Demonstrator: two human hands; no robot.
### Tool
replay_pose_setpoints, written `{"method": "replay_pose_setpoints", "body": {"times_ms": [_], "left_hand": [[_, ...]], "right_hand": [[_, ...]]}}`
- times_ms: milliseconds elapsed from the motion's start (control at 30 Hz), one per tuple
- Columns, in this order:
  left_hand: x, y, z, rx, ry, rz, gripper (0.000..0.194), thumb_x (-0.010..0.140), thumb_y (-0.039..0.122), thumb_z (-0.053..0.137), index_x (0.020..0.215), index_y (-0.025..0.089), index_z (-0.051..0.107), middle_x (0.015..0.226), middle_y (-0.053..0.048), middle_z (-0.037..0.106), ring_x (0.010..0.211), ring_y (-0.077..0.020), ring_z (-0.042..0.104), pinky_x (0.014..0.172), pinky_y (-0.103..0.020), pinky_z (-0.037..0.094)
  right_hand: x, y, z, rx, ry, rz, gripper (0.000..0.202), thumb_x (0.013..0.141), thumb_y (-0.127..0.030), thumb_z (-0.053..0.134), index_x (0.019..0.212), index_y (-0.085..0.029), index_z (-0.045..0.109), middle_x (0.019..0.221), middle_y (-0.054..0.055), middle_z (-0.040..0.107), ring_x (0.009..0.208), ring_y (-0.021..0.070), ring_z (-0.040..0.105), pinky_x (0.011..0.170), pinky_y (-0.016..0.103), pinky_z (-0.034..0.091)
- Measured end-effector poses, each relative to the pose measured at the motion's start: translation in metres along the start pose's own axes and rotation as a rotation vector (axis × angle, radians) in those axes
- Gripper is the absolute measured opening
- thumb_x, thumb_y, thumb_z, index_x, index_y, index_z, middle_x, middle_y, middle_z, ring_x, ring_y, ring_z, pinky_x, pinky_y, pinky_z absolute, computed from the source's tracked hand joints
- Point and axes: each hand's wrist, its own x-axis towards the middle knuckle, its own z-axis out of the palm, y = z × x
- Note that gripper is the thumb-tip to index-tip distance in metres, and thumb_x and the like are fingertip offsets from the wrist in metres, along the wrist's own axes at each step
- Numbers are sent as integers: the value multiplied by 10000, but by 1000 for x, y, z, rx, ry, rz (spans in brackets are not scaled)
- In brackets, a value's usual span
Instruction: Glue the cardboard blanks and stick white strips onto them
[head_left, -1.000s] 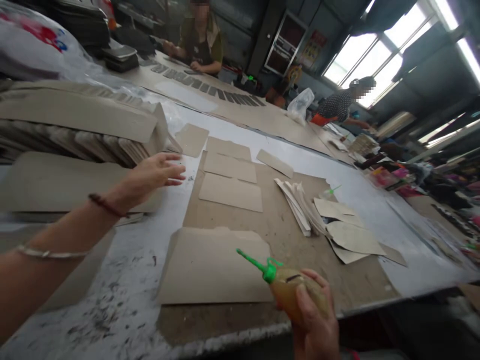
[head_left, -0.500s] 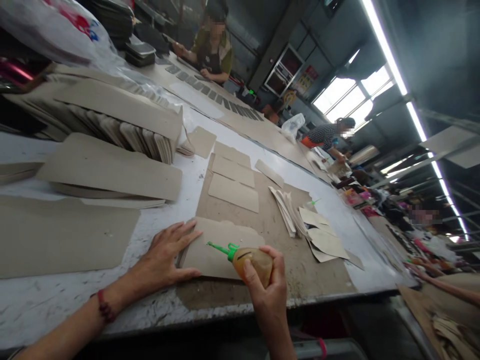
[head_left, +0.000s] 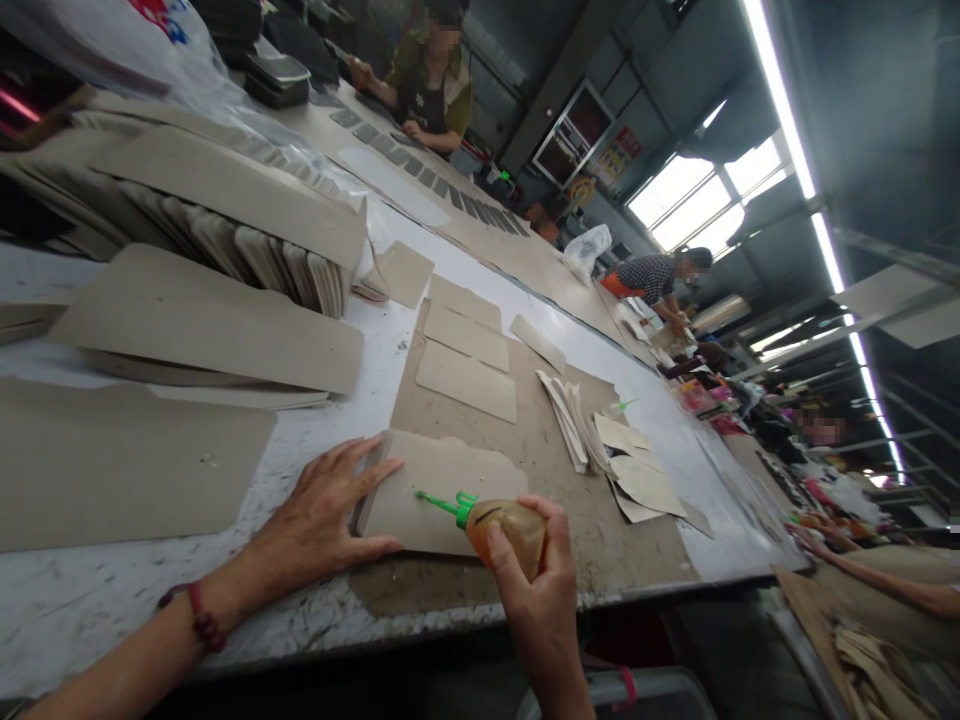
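My right hand (head_left: 546, 585) is wrapped round a squeeze bottle (head_left: 511, 530) of amber liquid, likely glue, with a green nozzle. The bottle lies tilted almost flat, its tip pointing left over a beige panel (head_left: 450, 465); whether the tip touches cannot be made out. Fingers spread, my left hand (head_left: 319, 515) rests at the left end of that panel, which tops a thin stack. Under the stack is a stained brown board (head_left: 536, 440). Beyond it lie overlapping beige panels (head_left: 465, 382). Folded strips (head_left: 566, 420) and cream-coloured pieces (head_left: 645, 485) sit to the right.
A long row of upright beige pieces (head_left: 225, 200) and large loose panels (head_left: 217, 320) occupy the left of the white table (head_left: 315, 610). Across the table a co-worker (head_left: 427, 95) sits by a line of dark pieces (head_left: 420, 175). Another person (head_left: 645, 275) bends over farther right.
The view has shifted slightly. Both hands stay in nearly the same place, with the bottle still held over the panel and its tip slightly lower.
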Motion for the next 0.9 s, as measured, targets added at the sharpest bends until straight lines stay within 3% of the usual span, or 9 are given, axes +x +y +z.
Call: {"method": "replay_pose_setpoints", "body": {"times_ms": [333, 433, 600, 733, 900], "left_hand": [[-1, -3, 1, 53, 47, 60, 843, 747, 713, 774, 1464, 322, 567, 1550, -145, 496, 1413, -414, 486, 1151, -555, 451], [-2, -5, 4, 68, 74, 88, 836, 762, 688, 772, 1476, 321, 537, 1547, -148, 479, 1405, -404, 485, 1134, -560, 463], [-4, -6, 4, 76, 108, 139, 803, 801, 654, 740, 1484, 307, 497, 1560, -140, 430, 1425, -379, 444, 1158, -534, 449], [-10, -7, 0, 80, 123, 161, 753, 810, 642, 727, 1445, 297, 517, 1561, -138, 421, 1427, -376, 431, 1168, -531, 438], [-16, -5, -5, 102, 87, 122, 645, 855, 519, 711, 1421, 273, 524, 1577, -144, 411, 1452, -379, 413, 1188, -558, 397]], "right_hand": [[2, -7, 18, 8, 7, -101, 319, 903, -443, 694, 1149, -259, 608, 1076, 31, 628, 942, 224, 645, 883, 362, 524], [-5, -8, 7, 41, -6, -20, 345, 898, -477, 691, 1151, -259, 603, 1044, 24, 653, 884, 217, 652, 828, 343, 531], [-13, -10, -23, 81, 124, 108, 441, 866, -556, 731, 1143, -235, 610, 927, 17, 690, 784, 210, 662, 723, 308, 537], [-15, -8, -38, 85, 214, 137, 490, 831, -585, 755, 1130, -224, 612, 934, 26, 700, 781, 213, 675, 723, 311, 541], [-11, 6, -53, 31, 305, 180, 530, 803, -616, 764, 1117, -215, 620, 932, 24, 690, 797, 222, 661, 746, 329, 532]]}}
